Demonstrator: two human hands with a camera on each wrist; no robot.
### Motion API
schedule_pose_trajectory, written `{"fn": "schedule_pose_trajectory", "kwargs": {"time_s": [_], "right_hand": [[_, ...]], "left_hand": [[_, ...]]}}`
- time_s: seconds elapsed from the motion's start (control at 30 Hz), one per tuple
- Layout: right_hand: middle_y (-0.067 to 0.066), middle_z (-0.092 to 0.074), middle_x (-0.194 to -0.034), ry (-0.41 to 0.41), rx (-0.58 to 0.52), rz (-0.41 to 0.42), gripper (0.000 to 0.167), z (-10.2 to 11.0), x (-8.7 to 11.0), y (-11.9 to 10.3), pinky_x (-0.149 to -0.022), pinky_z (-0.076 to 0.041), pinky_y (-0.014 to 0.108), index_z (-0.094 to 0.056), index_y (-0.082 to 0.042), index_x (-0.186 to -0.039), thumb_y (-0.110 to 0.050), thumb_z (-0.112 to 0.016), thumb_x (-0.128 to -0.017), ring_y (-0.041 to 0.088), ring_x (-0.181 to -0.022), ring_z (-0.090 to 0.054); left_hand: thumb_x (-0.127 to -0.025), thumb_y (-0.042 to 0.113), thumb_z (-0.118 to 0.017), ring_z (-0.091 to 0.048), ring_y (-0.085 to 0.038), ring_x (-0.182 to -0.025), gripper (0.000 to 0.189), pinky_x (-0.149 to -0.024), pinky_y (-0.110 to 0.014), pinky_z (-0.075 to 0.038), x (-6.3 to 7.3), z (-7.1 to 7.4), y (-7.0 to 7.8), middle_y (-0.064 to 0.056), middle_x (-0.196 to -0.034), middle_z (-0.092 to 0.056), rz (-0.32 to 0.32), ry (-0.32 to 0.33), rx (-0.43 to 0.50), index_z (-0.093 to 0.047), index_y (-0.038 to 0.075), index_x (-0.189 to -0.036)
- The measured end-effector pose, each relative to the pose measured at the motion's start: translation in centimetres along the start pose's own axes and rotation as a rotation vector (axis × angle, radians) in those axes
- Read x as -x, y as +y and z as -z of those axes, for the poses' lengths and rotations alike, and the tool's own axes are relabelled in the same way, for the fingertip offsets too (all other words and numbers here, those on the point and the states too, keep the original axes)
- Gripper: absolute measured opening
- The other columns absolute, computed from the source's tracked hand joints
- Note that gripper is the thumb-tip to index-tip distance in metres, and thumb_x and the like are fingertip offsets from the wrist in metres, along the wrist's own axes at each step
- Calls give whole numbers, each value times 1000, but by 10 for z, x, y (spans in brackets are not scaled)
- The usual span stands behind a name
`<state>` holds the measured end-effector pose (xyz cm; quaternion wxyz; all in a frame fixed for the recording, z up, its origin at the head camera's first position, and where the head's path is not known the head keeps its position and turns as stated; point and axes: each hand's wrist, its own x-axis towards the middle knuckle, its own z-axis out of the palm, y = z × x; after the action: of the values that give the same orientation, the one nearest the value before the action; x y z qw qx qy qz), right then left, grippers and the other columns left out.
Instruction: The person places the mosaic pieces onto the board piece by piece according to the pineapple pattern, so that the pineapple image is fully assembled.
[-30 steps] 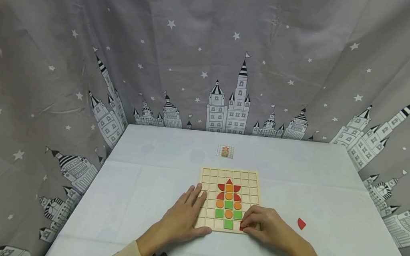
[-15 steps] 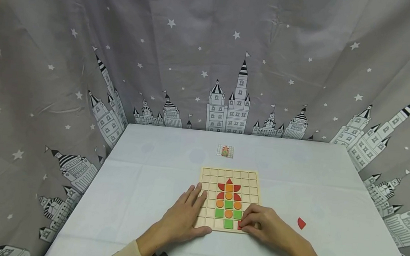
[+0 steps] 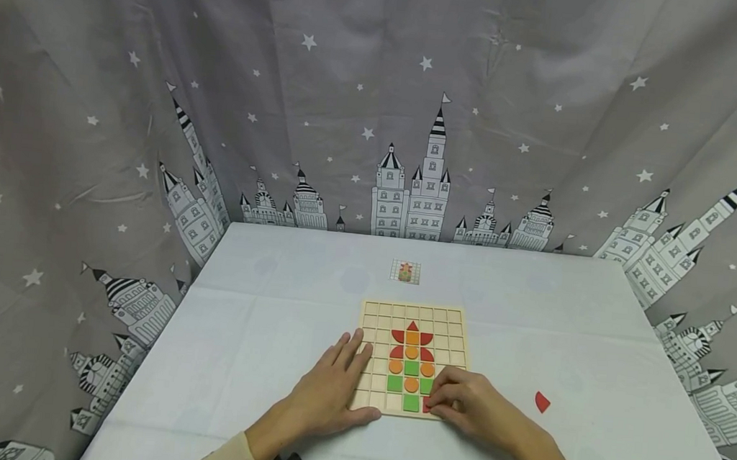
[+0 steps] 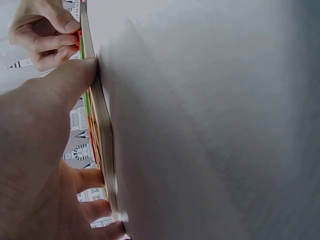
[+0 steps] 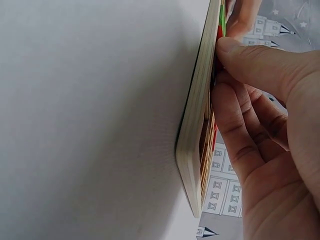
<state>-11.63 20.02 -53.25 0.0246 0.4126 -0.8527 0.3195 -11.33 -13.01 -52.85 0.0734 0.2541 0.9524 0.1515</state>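
Note:
A square wooden grid board [image 3: 375, 316] lies on the table with colored tiles set in its cells. Red quarter rounds, a red triangle [image 3: 413, 327], an orange square, orange rounds and green squares form a figure. My left hand [image 3: 323, 389] rests along the board's left side, fingers spread, thumb [image 4: 82, 70] at the near edge. At the bottom row, my right hand [image 3: 474, 404] pinches a red tile [image 3: 426, 404] between thumb and fingers. That tile sits just right of the lowest green square [image 3: 410, 403]; most of it is hidden by the fingertips.
One loose red quarter-round tile [image 3: 542, 402] lies on the white tablecloth right of the board. Behind the board is a small card [image 3: 405, 272] printed with a colored figure on a grid. A grey curtain [image 3: 327, 97] with castles and stars hangs behind the table.
My right hand has slid slightly left along the bottom row, bringing the red tile up close to the lowest green square. The left hand has stayed in place.

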Motion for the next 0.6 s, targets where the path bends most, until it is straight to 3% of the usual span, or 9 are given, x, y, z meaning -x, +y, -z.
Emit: {"fn": "schedule_pose_trajectory", "kwargs": {"time_s": [0.6], "right_hand": [[-3,-77,-107,37,-16,79,17,-2,-5,-4,-79,-60,13,-91,-13,-101,2,-95,-94,1,-92,-69]], "left_hand": [[-99,73,-81,-34,-52,-177,113,-139,-63,-42,3,2,1,-29,-190,-33,-10,11,9,-45,-1,-177]]}}
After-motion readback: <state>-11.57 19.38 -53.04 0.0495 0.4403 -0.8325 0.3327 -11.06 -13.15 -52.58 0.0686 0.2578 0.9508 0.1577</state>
